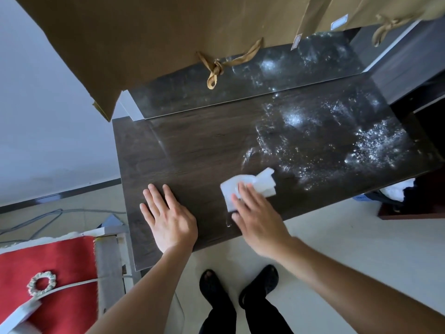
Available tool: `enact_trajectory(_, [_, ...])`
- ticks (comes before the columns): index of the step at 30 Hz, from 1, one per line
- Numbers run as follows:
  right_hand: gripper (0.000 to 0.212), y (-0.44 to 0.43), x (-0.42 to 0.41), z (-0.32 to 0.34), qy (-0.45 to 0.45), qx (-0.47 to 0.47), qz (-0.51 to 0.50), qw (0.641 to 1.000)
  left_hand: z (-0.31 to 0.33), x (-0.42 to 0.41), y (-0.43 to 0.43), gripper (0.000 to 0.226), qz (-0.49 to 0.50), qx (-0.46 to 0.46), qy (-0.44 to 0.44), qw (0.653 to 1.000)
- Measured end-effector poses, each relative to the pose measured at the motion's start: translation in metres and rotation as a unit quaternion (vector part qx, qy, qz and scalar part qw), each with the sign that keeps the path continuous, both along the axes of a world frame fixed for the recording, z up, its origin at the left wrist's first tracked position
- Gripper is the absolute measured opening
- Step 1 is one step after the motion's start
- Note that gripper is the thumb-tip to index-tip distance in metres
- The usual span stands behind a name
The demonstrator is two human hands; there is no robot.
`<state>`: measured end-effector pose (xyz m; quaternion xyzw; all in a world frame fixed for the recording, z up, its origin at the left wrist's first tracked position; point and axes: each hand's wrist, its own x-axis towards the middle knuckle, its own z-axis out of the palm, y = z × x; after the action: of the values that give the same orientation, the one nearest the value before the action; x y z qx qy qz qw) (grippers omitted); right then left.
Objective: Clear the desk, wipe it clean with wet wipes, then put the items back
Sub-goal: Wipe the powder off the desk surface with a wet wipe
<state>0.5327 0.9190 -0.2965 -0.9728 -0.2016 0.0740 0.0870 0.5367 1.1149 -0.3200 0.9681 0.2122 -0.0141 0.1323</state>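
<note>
Dark wood-grain desk top [192,150] carries both hands: the right hand [257,213] presses a crumpled white wet wipe [250,186] with straight fingers, the left hand [168,218] rests flat, fingers spread.

Paper bags [144,39] overhang the desk's [192,150] far left, a glossy panel [240,92] walls its back; middle lies open.

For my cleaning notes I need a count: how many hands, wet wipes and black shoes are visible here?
Hands: 2 (left hand flat on the desk, right hand pressing the wet wipe)
Wet wipes: 1
Black shoes: 2
Total: 5
</note>
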Motion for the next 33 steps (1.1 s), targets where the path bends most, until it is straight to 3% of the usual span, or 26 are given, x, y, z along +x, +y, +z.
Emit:
enact_trajectory(3, [0.054, -0.009, -0.004, 0.004, 0.052, -0.008, 0.039, 0.998, 0.0, 0.0, 0.0, 0.058, 0.002, 0.004, 0.006, 1.0])
enact_trajectory(6, [0.049, -0.005, 0.069, 0.005, 0.026, 0.0, -0.012, 1.0, 0.001, 0.0, 0.0, 0.058, 0.001, 0.006, 0.005, 1.0])
enact_trajectory(9, [0.045, 0.005, 0.133, 0.009, 0.063, -0.016, -0.068, 0.996, 0.001, 0.0, 0.0, 0.058, -0.001, 0.011, 0.005, 1.0])
enact_trajectory(12, [0.051, 0.007, 0.098, 0.003, 0.037, -0.015, -0.064, 0.997, 0.001, 0.001, 0.0, 0.059, -0.002, 0.01, 0.001, 1.0])
enact_trajectory(15, [0.058, 0.0, 0.02, 0.005, 0.035, -0.005, 0.037, 0.999, 0.001, 0.001, 0.0, 0.06, -0.001, 0.009, 0.001, 1.0])
enact_trajectory(17, [0.054, -0.012, 0.015, 0.006, 0.044, -0.007, 0.061, 0.997, 0.001, 0.001, 0.001, 0.061, 0.0, 0.008, 0.001, 1.0])
enact_trajectory(20, [0.05, -0.017, 0.077, 0.0, 0.009, -0.008, 0.032, 0.999, 0.002, 0.001, 0.001, 0.061, -0.003, 0.012, 0.007, 1.0])
enact_trajectory(23, [0.051, -0.01, 0.162, 0.0, 0.041, -0.03, -0.05, 0.997, 0.0, 0.001, 0.001, 0.06, -0.005, 0.018, 0.009, 1.0])
enact_trajectory(25, [0.05, 0.0, 0.175, -0.003, 0.041, -0.023, -0.066, 0.997, 0.0, 0.001, 0.001, 0.06, -0.006, 0.022, 0.009, 1.0])
enact_trajectory(30, [0.045, 0.002, 0.071, 0.002, 0.004, 0.057, 0.069, 0.996, 0.0, 0.001, 0.001, 0.058, -0.005, 0.025, 0.005, 1.0])
enact_trajectory(33, [0.036, -0.018, 0.086, 0.007, -0.021, 0.11, 0.096, 0.989, 0.0, 0.002, 0.0, 0.059, -0.003, 0.027, 0.003, 1.0])
